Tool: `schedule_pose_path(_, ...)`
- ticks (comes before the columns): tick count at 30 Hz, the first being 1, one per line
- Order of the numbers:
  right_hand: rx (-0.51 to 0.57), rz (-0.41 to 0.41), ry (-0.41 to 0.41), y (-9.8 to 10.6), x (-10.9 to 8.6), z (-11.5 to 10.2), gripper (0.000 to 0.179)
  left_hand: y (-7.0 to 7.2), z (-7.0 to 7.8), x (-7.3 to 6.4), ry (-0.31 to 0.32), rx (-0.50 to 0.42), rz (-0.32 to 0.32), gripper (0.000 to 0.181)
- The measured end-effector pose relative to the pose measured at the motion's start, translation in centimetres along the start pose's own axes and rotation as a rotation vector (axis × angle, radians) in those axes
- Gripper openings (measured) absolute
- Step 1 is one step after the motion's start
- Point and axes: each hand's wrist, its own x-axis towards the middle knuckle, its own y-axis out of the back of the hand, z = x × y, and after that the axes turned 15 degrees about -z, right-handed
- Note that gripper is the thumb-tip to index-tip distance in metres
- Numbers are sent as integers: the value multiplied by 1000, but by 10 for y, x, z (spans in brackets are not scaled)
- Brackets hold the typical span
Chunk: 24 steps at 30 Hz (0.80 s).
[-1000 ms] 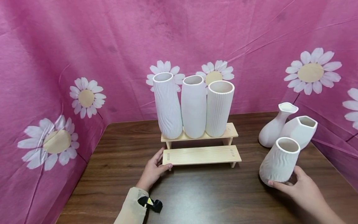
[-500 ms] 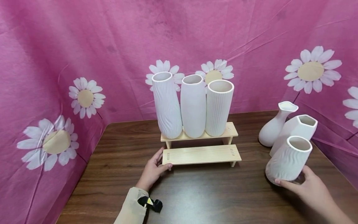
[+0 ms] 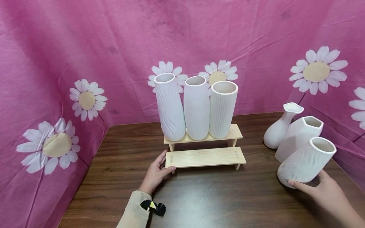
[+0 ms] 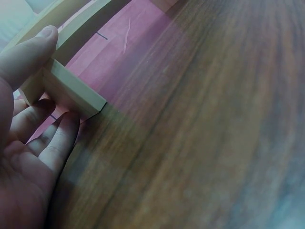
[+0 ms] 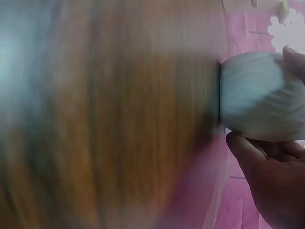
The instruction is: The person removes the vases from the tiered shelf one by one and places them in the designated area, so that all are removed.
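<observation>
My left hand holds the left end of a light wooden two-step stand, thumb at its front edge. In the left wrist view the fingers bend beside the stand's leg. Low on its body, my right hand grips a white vase with wavy relief. That vase leans right in the head view; the right wrist view has its base at the table surface, but I cannot tell whether they touch. Behind it are a white faceted vase, partly hidden, and a narrow-necked white vase.
Three tall white vases line the stand's upper step: a swirl-textured one, a smooth one and a ribbed one. Everything rests on a dark wooden table. Pink cloth with daisies hangs around its back and sides.
My right hand has carried the wavy vase to the right, in front of the faceted vase, uncovering more of that one's left side. The left hand and stand stay put.
</observation>
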Motion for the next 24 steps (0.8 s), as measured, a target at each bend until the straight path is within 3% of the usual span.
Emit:
schedule_pose_path(7, -26, 7, -49, 7, 2, 4, 79, 0, 1, -1, 12, 8, 11, 86)
schedule_pose_path(24, -34, -22, -46, 13, 5, 9, 84, -1, 0, -1, 7, 0, 10, 85)
